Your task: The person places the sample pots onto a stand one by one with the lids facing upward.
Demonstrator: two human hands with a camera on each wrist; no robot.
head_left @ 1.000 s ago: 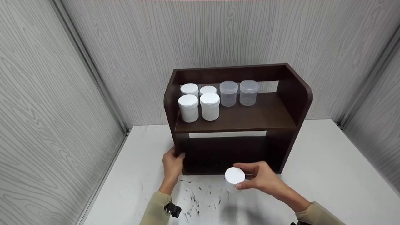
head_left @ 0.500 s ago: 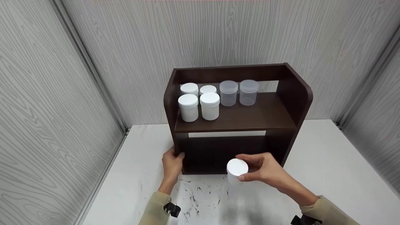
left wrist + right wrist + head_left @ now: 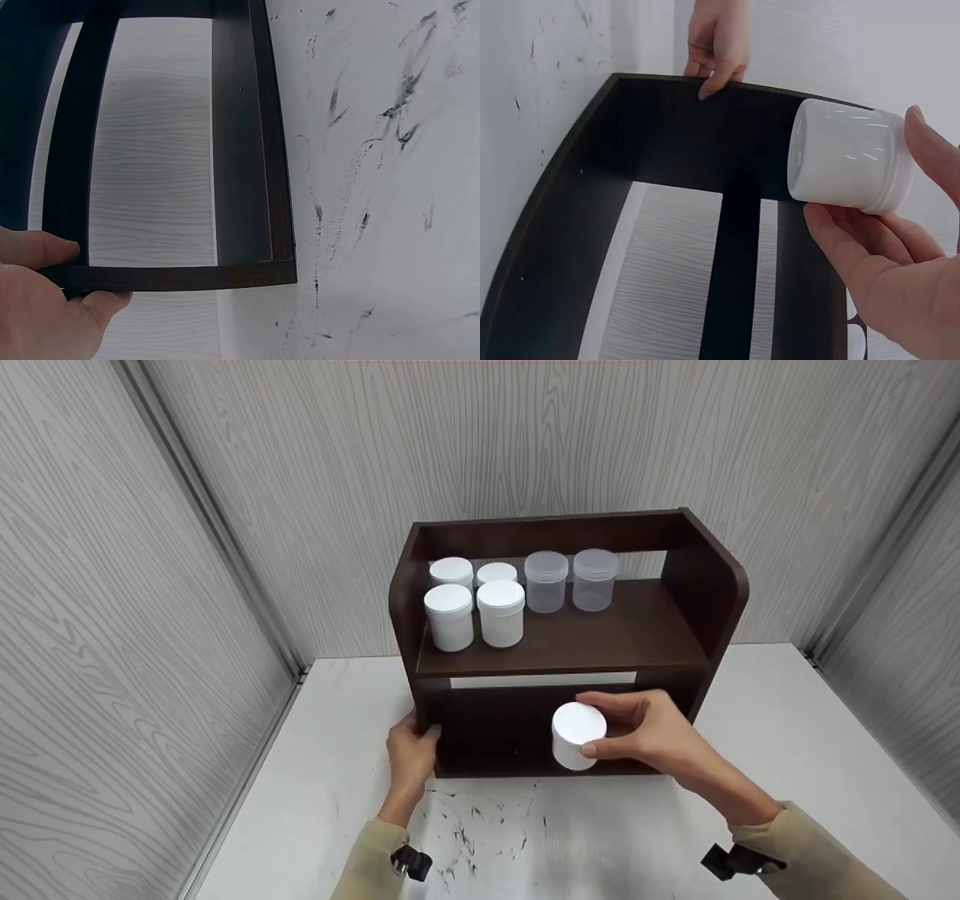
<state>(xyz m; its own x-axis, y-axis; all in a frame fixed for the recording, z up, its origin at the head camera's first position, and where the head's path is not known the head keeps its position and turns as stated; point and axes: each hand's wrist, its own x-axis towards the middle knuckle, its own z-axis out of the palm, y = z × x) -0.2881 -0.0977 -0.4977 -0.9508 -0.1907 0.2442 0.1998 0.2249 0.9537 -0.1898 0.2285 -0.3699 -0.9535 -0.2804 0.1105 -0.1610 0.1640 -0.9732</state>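
In the head view my right hand (image 3: 656, 735) holds a white lidded jar (image 3: 577, 735) between thumb and fingers, in front of the lower compartment of a dark brown two-tier shelf (image 3: 562, 669). The right wrist view shows the jar (image 3: 847, 154) from its side and base, its ridged lid toward the palm. My left hand (image 3: 411, 750) grips the front edge of the shelf's left side panel. Up close in the left wrist view, the thumb and fingers of that hand (image 3: 52, 300) lie on either side of the panel (image 3: 187, 277).
Several white jars (image 3: 501, 615) stand at the left of the upper tier, with two translucent jars (image 3: 594, 581) to their right. Dark scuff marks (image 3: 465, 840) streak the white tabletop (image 3: 337, 690). Grey wood-grain walls (image 3: 480, 442) enclose the back and sides.
My right hand has raised the jar from low over the tabletop, forward and slightly right, to the front of the lower compartment. The left hand keeps its grip on the side panel.
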